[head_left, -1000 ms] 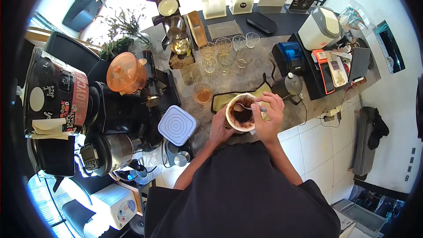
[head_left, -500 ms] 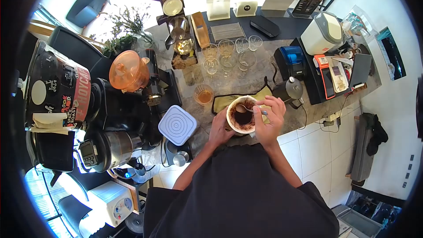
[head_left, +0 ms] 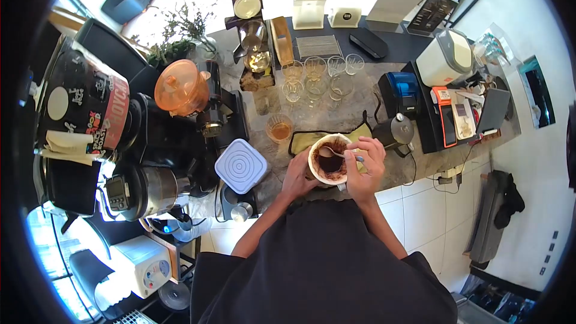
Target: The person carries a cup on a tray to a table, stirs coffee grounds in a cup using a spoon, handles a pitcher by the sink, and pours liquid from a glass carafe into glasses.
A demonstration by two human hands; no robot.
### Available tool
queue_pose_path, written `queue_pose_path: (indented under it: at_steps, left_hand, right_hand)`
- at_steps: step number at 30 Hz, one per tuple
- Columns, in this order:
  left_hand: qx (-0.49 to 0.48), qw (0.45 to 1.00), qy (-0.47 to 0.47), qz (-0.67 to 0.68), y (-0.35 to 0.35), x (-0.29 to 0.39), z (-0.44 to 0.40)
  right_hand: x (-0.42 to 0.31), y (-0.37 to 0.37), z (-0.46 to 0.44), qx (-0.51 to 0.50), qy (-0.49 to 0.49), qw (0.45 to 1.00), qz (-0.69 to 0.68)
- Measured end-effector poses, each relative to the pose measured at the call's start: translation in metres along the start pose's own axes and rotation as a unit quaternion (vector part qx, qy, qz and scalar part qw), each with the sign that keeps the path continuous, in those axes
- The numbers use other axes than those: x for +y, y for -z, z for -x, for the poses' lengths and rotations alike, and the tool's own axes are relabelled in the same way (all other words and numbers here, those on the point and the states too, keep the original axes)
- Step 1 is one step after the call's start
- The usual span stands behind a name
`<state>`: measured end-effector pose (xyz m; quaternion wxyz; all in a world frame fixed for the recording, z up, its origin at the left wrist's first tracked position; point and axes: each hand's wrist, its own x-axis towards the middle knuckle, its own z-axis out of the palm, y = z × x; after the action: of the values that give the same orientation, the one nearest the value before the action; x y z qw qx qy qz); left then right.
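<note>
A white cup [head_left: 314,171] with a dripper-like rim holds dark brown, wet-looking contents, with brown smears up its inner wall. My left hand [head_left: 297,175] is wrapped round the cup's left side. In my right hand [head_left: 366,168] the handle of a spoon [head_left: 326,152] is pinched, its bowl over the dark contents inside the cup. Beneath and behind the cup lies a yellow-green cloth [head_left: 306,141] with a dark edge. A glass of amber-brown liquid [head_left: 279,129] stands to the left of the cloth.
Several clear glasses [head_left: 315,78] stand beyond the cloth. A dark kettle-like pitcher [head_left: 396,132] is at the right, near a blue-and-black device [head_left: 403,93]. On the left are a lavender square lid [head_left: 241,167] and a grinder with an orange hopper [head_left: 180,88].
The spoon has shifted slightly to the left inside the cup with my right hand. My left hand keeps its hold. The camera view has turned a little.
</note>
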<state>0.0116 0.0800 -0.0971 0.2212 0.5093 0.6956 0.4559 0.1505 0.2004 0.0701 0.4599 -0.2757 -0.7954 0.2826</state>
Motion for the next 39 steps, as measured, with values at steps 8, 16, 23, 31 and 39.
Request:
queue_pose_path:
  at_steps: [8,16,23,31,39]
  left_hand:
    - [-0.009,0.997,-0.003,-0.077,-0.002,0.005,0.005]
    - [0.059,0.99,0.042,-0.118,-0.022,0.013,0.008]
    - [0.162,0.981,0.109,0.019,-0.006,0.097,0.001]
    - [0.306,0.938,0.102,-0.129,-0.078,0.048,0.032]
    - [0.301,0.935,0.115,-0.147,-0.082,0.044,0.029]
  right_hand:
    - [0.022,0.005,-0.012,-0.057,-0.003,0.997,-0.055]
    - [0.045,0.018,-0.035,-0.219,0.075,0.972,-0.041]
    - [0.054,0.037,-0.055,-0.373,0.135,0.916,-0.067]
    - [0.067,0.029,-0.075,-0.442,0.174,0.875,-0.09]
    - [0.066,0.028,-0.09,-0.453,0.184,0.864,-0.123]
